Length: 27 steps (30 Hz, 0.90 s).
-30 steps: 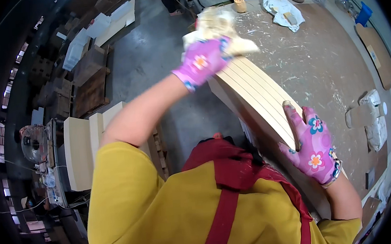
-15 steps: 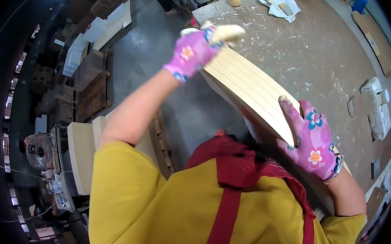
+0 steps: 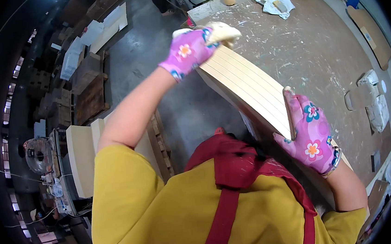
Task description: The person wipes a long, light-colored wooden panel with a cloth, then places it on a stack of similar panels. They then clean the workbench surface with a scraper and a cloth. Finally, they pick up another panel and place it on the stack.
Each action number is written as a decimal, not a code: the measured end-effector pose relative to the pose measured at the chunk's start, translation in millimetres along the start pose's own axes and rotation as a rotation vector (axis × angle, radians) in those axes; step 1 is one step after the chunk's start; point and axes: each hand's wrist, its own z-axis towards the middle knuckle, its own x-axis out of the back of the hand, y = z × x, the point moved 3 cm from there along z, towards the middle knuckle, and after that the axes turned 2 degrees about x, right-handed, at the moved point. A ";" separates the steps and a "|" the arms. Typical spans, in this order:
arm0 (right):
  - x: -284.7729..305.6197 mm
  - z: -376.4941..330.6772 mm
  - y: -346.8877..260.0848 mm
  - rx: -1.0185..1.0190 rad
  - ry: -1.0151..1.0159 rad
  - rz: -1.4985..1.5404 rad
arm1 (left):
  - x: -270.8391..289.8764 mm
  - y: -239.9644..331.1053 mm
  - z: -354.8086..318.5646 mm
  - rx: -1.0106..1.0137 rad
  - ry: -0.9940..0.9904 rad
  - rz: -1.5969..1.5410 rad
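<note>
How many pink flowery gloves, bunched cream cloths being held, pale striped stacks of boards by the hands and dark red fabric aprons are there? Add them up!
Pink flowery gloves: 2
Bunched cream cloth in the left hand: 1
Pale striped stack of boards: 1
Dark red fabric apron: 1
Total: 5

Workshop: white-flecked workbench (image 3: 320,64), grey floor (image 3: 135,48), wooden pallet (image 3: 162,147); dim stacks (image 3: 104,5) at left, probably cardboard boxes.

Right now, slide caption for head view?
Left hand holds cream cloth at far end of pale boards; right hand touches their near end.
</note>
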 end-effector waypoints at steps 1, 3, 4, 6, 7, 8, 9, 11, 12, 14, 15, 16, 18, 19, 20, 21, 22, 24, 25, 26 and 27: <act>0.1 -1.5 -2.7 0.005 -0.001 0.015 | -2.3 -14.2 2.4 0.002 0.130 0.006; -0.6 -5.6 -3.2 -0.008 -0.026 0.013 | 10.7 -42.3 18.0 0.163 0.006 0.120; 0.5 -4.0 -0.9 -0.025 -0.026 0.013 | 18.3 -54.0 18.2 0.254 0.062 -0.162; 2.1 -2.3 -0.6 0.004 0.037 -0.026 | 35.0 -45.1 13.9 0.284 0.151 -0.563; 1.0 -2.8 -3.2 0.023 0.050 -0.047 | 25.6 -31.4 3.6 0.200 0.175 -0.419; 0.4 -2.2 -5.6 0.025 0.055 -0.051 | 12.1 -14.1 -7.3 0.123 0.203 -0.274; -0.2 -3.9 -8.3 0.026 0.062 -0.055 | -0.3 3.0 -16.7 0.044 0.229 -0.128; -1.7 -4.3 -11.2 0.018 0.048 -0.054 | -7.7 0.2 -17.5 0.050 0.152 -0.015; -1.5 -6.6 -13.4 0.010 0.029 -0.053 | -4.5 -16.5 -7.0 0.135 0.055 -0.049; 1.2 -6.9 -5.8 0.008 0.002 -0.049 | -7.9 -49.7 13.8 0.121 0.037 0.163; 2.1 -8.8 -4.6 0.003 -0.012 -0.044 | 0.1 -45.5 11.6 0.154 0.065 -0.157; 0.5 -7.6 -3.0 -0.022 -0.020 -0.030 | 6.5 -36.4 10.6 0.161 0.080 -0.472; 1.2 -3.2 -3.1 -0.021 -0.020 -0.009 | -9.9 -24.2 7.8 0.181 0.037 -1.212; 0.5 -2.9 -3.0 -0.019 -0.047 -0.012 | -16.5 -15.2 8.2 -0.037 0.118 -0.662; -1.7 -1.2 -2.7 0.000 -0.014 -0.007 | -21.4 -7.4 9.5 -0.186 0.308 -0.099; -3.7 -2.4 -1.1 -0.012 -0.012 -0.022 | -16.5 4.5 7.3 -0.100 0.273 -0.010; -3.0 -3.3 -3.4 -0.005 0.007 -0.040 | -12.0 -5.1 12.4 -0.012 0.163 0.006; 0.7 -6.0 -8.1 0.002 0.003 -0.042 | -1.0 -34.2 23.6 0.073 0.025 0.119; 2.7 -6.2 -7.1 -0.009 -0.014 -0.023 | -1.9 -44.1 25.2 0.133 0.044 -0.032; 5.3 -5.5 -5.3 -0.019 -0.030 -0.003 | -4.6 -53.9 26.1 0.192 0.064 -0.184; 5.2 -1.3 -3.5 -0.004 0.005 0.005 | -3.0 -60.0 32.1 0.238 0.072 -0.323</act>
